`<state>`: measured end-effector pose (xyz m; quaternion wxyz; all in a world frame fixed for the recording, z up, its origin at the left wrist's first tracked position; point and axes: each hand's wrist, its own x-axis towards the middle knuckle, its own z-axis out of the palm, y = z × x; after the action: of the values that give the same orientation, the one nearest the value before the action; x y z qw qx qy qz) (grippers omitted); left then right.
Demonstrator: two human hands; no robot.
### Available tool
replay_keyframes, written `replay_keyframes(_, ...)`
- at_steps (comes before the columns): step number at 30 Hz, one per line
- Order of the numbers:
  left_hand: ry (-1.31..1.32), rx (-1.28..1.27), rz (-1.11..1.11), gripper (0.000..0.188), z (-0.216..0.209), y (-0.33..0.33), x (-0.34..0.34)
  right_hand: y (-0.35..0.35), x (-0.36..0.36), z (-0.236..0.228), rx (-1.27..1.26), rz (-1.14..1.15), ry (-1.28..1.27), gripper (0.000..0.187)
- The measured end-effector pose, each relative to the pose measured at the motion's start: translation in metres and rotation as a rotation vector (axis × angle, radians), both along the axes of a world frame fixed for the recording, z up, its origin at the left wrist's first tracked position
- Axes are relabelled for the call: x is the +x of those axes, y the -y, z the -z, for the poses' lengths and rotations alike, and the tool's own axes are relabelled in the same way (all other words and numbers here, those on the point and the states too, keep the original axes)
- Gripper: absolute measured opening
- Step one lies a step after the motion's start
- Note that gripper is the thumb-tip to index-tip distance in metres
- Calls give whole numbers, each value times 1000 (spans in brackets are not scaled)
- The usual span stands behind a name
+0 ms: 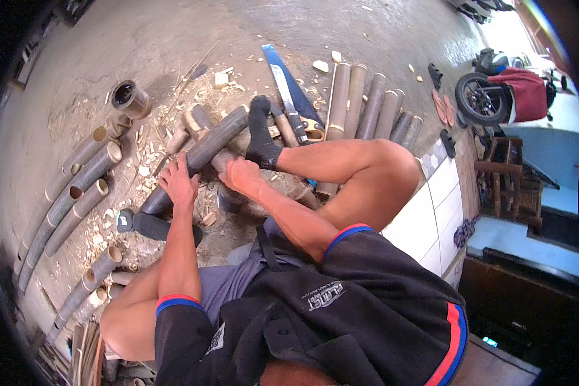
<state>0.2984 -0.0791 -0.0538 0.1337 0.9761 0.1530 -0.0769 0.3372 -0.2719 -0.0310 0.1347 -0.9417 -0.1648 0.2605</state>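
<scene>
A long dark bamboo pole (206, 148) lies slanted across the concrete floor in front of me. My left hand (178, 181) presses down on its lower part with fingers spread over it. My right hand (241, 175) is closed around the handle of a dark-bladed tool (228, 201), just right of the pole. My foot in a black sock (260, 132) rests against the pole's upper end. My other foot, in a dark shoe (154, 225), sits by the pole's lower end.
A blue-bladed handsaw (288, 87) lies beyond the foot. Cut bamboo lengths are lined up at the back right (367, 103) and along the left (77, 190). Wood chips litter the floor. A white tiled ledge (431, 206), wooden chair (503, 168) and motorcycle (495, 96) stand right.
</scene>
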Motion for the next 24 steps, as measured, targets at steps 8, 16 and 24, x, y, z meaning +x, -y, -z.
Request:
replay_keyframes(8,-13,38,-3,89,6,-3,0,60,18,-215,691,59,273,57)
replay_keyframes(16,-102,-66,52,98,14,-16,5,322,-20,-279,743,1007,729,50)
replay_keyframes(24,-52,-272,275,94,34,-68,9,400,-111,-61,132,1152,320,75)
